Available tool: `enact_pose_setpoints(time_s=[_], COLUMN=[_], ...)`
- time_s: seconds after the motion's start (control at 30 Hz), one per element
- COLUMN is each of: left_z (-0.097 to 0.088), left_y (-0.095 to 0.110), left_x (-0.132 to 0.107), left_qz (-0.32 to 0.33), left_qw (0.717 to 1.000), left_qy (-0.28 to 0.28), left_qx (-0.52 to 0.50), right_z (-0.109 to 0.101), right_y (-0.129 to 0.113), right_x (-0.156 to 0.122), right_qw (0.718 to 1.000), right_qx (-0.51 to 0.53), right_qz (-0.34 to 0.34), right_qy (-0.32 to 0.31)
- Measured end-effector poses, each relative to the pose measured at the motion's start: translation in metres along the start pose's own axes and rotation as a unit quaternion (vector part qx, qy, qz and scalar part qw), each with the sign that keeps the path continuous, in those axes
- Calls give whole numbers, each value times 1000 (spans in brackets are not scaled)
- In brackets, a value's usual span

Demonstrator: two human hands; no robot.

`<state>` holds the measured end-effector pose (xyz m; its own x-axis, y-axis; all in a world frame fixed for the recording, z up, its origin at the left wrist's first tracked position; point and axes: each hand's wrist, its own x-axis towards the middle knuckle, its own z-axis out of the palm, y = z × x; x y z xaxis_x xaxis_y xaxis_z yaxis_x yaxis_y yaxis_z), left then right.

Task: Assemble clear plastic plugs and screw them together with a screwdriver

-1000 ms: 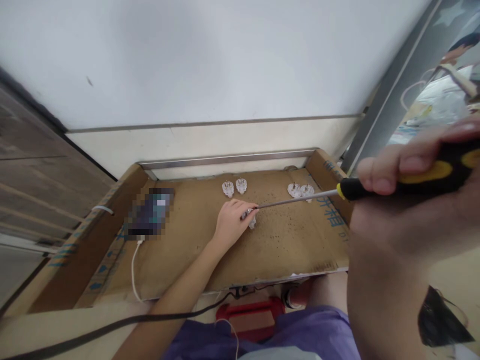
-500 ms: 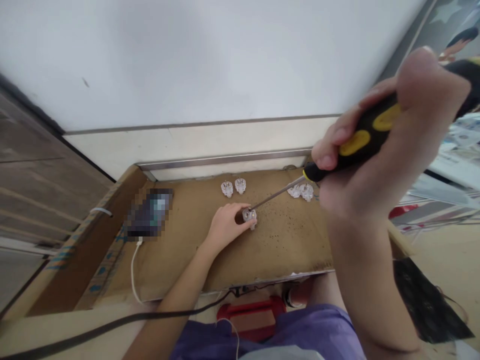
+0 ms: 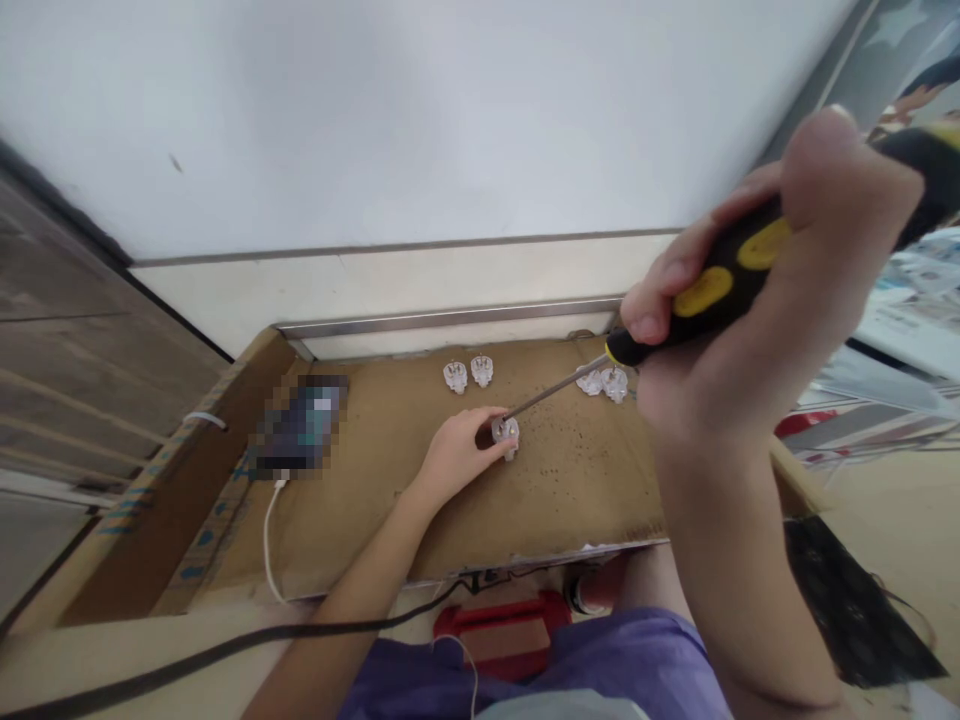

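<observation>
My left hand (image 3: pixel 459 452) pinches a clear electrical plug (image 3: pixel 507 436) between thumb and fingers on the cardboard surface (image 3: pixel 360 510). My right hand (image 3: pixel 780 270) is wrapped round the black and yellow handle of a screwdriver (image 3: pixel 556 388). The shaft slants down to the left, and its tip meets the top of the held plug by the prongs. Beyond my left hand stand two similar clear plugs, a left one (image 3: pixel 455 376) and a right one (image 3: pixel 482 370), prongs up. To the right, behind the shaft, lie more clear plug pieces (image 3: pixel 613 384).
A pixelated phone-like device (image 3: pixel 300 425) with a white cable (image 3: pixel 267 540) lies at the left. Dark specks dot the cardboard. A pale wall panel (image 3: pixel 360 130) rises behind. A black cable (image 3: pixel 300 632) crosses in front, above a red stool-like object (image 3: pixel 502 640).
The held plug and my left hand have shifted slightly right. My right hand has moved a little left and turned slightly with the screwdriver, whose tip stays at the plug.
</observation>
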<state>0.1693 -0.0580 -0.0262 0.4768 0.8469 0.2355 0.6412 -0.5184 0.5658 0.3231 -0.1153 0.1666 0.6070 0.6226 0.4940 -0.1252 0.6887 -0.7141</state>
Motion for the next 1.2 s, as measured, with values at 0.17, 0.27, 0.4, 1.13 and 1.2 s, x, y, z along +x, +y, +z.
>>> enact_pose_setpoints(time_s=[0.17,0.27,0.4,1.13,1.2], left_z=[-2,-4,-3,6,7], left_y=[2,4,6,8,8], left_x=[0,0,0,1,1], left_qz=[25,28,22,-5,-14], left_qw=[999,998,997,997,998], left_qy=[17,46,73,74,65], left_qx=[15,26,30,10,-14], right_z=[-4,-5,-5,-2,-2], right_y=[6,7,6,16,19], right_x=[-2,-3,-5,-11,-11], right_qw=[999,999,999,998,998], right_qx=[25,18,8,-20,-11], right_qz=[-1,3,14,0,3], right_qy=[-26,-42,-45,-59,-56])
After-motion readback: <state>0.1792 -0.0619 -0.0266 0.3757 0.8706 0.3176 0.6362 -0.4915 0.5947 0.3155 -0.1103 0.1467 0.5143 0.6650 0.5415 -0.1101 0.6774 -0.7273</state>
